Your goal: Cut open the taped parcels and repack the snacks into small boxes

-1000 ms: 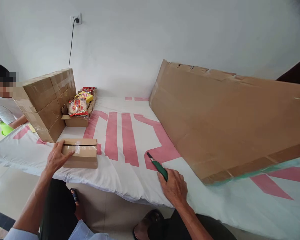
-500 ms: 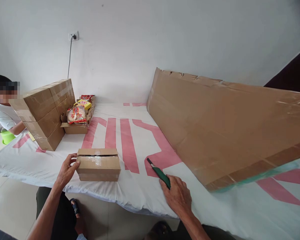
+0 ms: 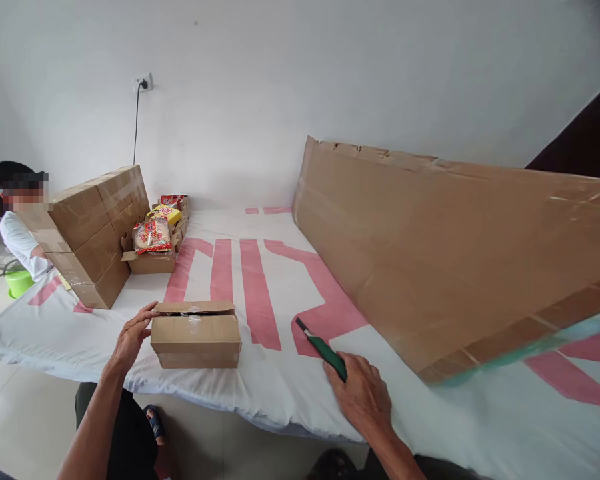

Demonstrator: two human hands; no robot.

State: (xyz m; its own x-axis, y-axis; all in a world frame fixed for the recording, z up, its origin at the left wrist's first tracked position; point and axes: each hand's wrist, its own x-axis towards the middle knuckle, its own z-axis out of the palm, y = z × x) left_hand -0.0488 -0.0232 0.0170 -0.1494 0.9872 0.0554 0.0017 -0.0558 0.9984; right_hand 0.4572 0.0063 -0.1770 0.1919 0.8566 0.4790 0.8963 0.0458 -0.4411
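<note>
A small cardboard box (image 3: 195, 340) stands near the front edge of the cloth-covered surface, with clear tape across its top and a dark slit along the top seam. My left hand (image 3: 133, 337) is at the box's left end, fingers stretched out and touching its upper corner, not wrapped round it. In my right hand (image 3: 363, 393) is a utility knife (image 3: 329, 355) with a green handle, which I grip with its tip pointing away and to the left. The knife is apart from the box, low over the cloth.
A large cardboard sheet (image 3: 445, 260) leans on the right. Taped cartons (image 3: 95, 233) are stacked at the left, beside an open carton (image 3: 153, 265) with red and yellow food packets (image 3: 153, 235). Behind the stack a person (image 3: 23, 233) sits near a green stool (image 3: 19, 283).
My left thumb has come off the box's top, and the fingers now reach along its left end. The knife stays in my right hand. The view has shifted slightly.
</note>
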